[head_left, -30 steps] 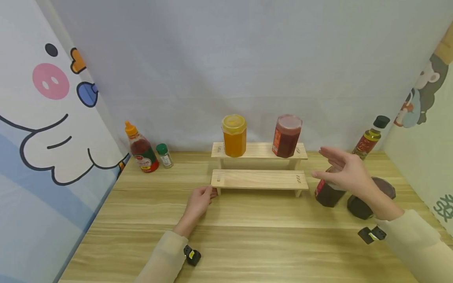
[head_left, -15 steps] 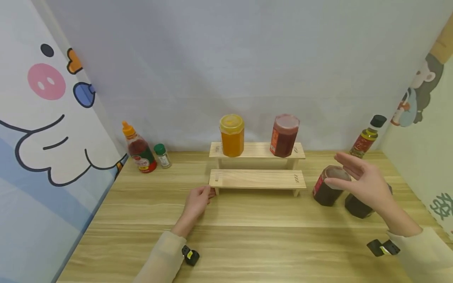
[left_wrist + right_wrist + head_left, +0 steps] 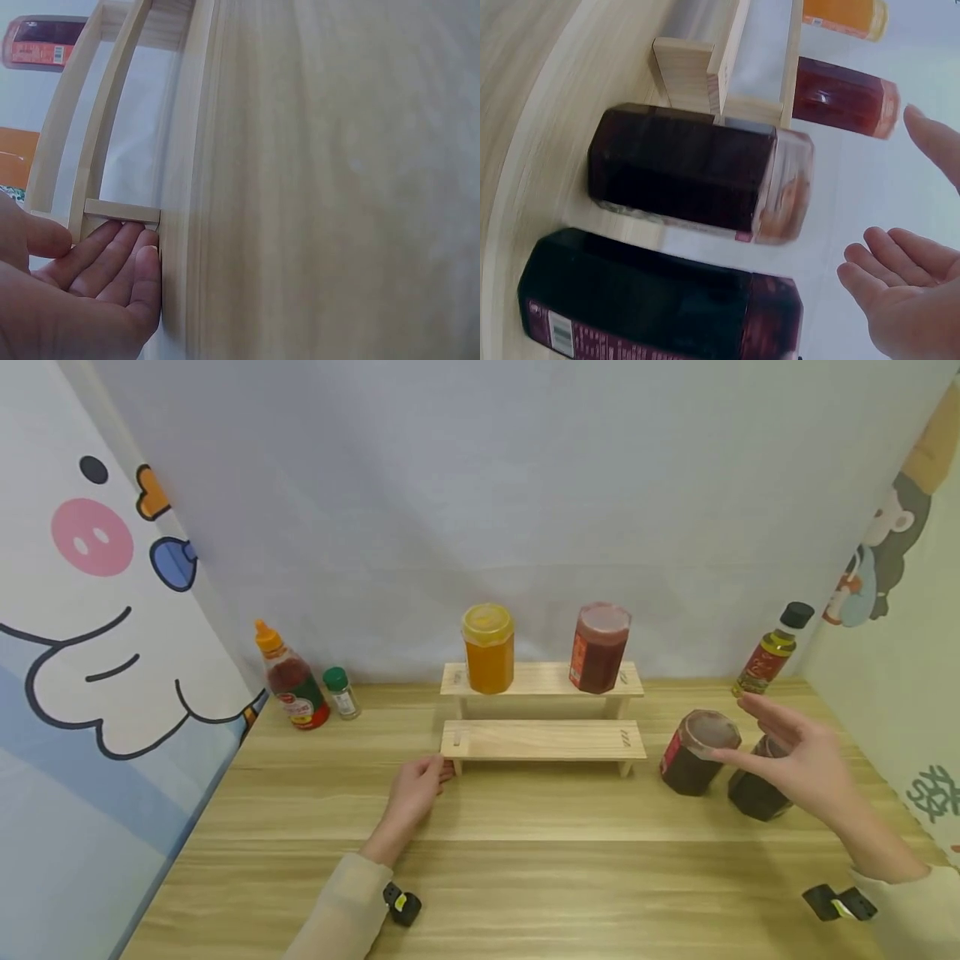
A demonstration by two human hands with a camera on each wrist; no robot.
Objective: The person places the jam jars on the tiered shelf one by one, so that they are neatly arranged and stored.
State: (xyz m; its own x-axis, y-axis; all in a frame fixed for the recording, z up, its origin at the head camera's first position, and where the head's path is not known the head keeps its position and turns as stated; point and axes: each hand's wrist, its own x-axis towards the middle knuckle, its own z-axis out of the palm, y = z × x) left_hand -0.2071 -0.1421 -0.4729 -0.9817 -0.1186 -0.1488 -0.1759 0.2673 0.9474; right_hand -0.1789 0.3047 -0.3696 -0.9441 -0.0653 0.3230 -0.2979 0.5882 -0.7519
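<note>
A two-tier wooden shelf (image 3: 540, 739) stands mid-table. My left hand (image 3: 412, 789) holds its front left end, thumb at the lower board's edge and fingers (image 3: 105, 259) against the leg below. On the upper tier stand a yellow-orange jar (image 3: 490, 652) and a red jar (image 3: 600, 647). My right hand (image 3: 806, 768) hovers with thumb and fingers spread apart and holds nothing. Nearest to it are two dark jars at the shelf's right: the left jar (image 3: 693, 760) and the right jar (image 3: 757, 789), partly hidden by the hand in the head view.
An oil bottle (image 3: 768, 656) with a black cap stands at the back right. At the back left are a red sauce bottle (image 3: 294, 685) with an orange nozzle and a small green-capped spice jar (image 3: 342, 695). A pale curtain (image 3: 480, 485) rises behind the table.
My right hand has moved right and slightly down, away from the left dark jar, fingers still spread. My left hand has stayed at the shelf's end. The head view has shifted slightly.
</note>
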